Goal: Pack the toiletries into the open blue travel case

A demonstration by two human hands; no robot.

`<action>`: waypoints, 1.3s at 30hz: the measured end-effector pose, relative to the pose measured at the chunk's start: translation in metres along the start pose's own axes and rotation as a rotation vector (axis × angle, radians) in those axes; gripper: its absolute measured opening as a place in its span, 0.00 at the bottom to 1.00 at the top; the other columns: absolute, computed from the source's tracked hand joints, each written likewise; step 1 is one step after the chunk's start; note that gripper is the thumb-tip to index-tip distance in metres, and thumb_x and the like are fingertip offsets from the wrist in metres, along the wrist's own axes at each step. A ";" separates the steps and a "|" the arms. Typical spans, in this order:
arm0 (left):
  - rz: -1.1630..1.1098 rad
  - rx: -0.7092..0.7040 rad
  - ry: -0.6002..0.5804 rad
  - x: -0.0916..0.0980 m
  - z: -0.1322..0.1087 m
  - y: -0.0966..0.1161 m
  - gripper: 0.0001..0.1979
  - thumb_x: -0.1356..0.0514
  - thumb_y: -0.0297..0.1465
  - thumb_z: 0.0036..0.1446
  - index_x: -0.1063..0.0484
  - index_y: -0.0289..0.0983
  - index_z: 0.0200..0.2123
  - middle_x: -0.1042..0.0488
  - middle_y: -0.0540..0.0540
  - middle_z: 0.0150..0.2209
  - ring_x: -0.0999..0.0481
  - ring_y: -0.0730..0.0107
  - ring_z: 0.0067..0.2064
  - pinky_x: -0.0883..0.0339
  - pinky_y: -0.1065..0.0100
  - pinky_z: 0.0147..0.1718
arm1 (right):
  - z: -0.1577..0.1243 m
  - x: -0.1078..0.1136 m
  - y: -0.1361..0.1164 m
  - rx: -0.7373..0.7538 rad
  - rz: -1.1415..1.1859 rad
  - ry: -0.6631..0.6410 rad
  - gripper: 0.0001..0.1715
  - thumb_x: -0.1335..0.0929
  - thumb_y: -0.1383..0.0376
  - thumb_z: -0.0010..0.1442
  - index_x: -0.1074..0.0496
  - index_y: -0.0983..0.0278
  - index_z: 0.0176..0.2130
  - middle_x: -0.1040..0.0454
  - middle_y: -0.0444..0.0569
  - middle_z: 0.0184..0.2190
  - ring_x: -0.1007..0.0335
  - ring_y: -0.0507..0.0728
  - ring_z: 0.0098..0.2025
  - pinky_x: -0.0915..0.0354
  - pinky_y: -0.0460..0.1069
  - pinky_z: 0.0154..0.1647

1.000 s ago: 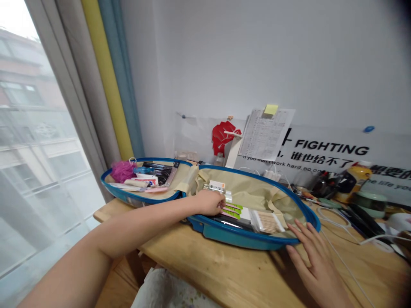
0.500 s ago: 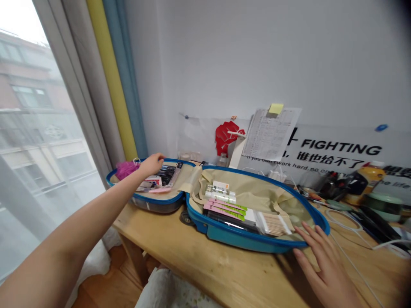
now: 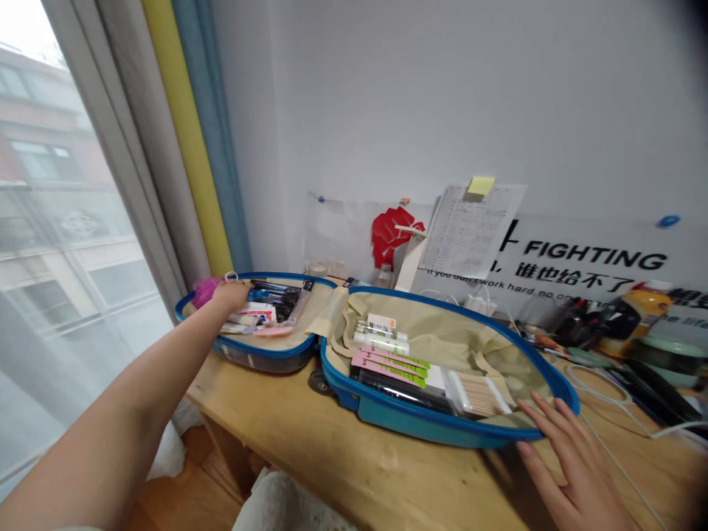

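A small blue-rimmed suitcase lies open, its two beige-lined halves side by side. In the left half my left hand is closed, fingers curled downward and partly hidden; a small blue thing shows at the fingertips. A purple mesh bath sponge lies just beyond that hand. Black items in clear packaging and a pink flat item lie beside it. My right hand is open, fingers spread, with its fingertips at the right half's rim. That half holds cotton swabs, pink-green sachets and white tubes.
The suitcase stands on a wooden table. At the right are white cables, an orange-yellow bottle and a green-lidded container. Papers hang at the wall behind. Curtains and a window are on the left.
My left hand has moved left and down into the left half, closer to the purple sponge. The right hand stays at the rim. The view has shifted slightly.
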State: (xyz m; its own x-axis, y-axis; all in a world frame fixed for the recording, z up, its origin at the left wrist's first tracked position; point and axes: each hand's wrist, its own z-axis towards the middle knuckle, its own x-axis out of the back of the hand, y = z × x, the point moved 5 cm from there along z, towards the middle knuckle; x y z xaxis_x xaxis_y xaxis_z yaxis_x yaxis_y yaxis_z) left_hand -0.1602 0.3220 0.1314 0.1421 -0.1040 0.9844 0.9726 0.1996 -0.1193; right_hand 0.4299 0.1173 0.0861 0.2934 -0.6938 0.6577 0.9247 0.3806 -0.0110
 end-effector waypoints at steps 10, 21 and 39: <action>-0.064 -0.095 0.045 0.016 -0.008 0.015 0.24 0.48 0.32 0.55 0.38 0.33 0.55 0.31 0.33 0.54 0.31 0.51 0.55 0.40 0.56 0.53 | -0.001 0.000 0.000 -0.035 0.036 -0.023 0.26 0.42 0.55 0.62 0.39 0.59 0.57 0.36 0.54 0.58 0.49 0.66 0.65 0.42 0.64 0.59; -0.524 -0.774 0.067 0.101 -0.070 0.192 0.26 0.50 0.40 0.60 0.43 0.37 0.59 0.35 0.40 0.56 0.36 0.61 0.57 0.45 0.62 0.57 | 0.000 0.001 -0.002 -0.048 0.038 -0.021 0.25 0.41 0.57 0.62 0.39 0.60 0.57 0.36 0.53 0.58 0.50 0.64 0.65 0.43 0.64 0.60; -0.179 -0.839 -0.400 0.050 -0.099 0.443 0.22 0.41 0.42 0.52 0.26 0.34 0.45 0.24 0.38 0.46 0.27 0.55 0.48 0.35 0.65 0.47 | -0.004 0.002 -0.005 -0.090 0.078 -0.076 0.27 0.40 0.57 0.62 0.41 0.58 0.60 0.39 0.52 0.61 0.52 0.64 0.66 0.42 0.64 0.60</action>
State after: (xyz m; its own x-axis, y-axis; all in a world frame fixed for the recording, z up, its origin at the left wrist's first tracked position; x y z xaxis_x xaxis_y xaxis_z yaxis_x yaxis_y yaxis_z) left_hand 0.2958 0.3088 0.1147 0.0561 0.3080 0.9497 0.8107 -0.5693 0.1368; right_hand 0.4263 0.1118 0.0845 0.3493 -0.6147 0.7072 0.9187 0.3730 -0.1296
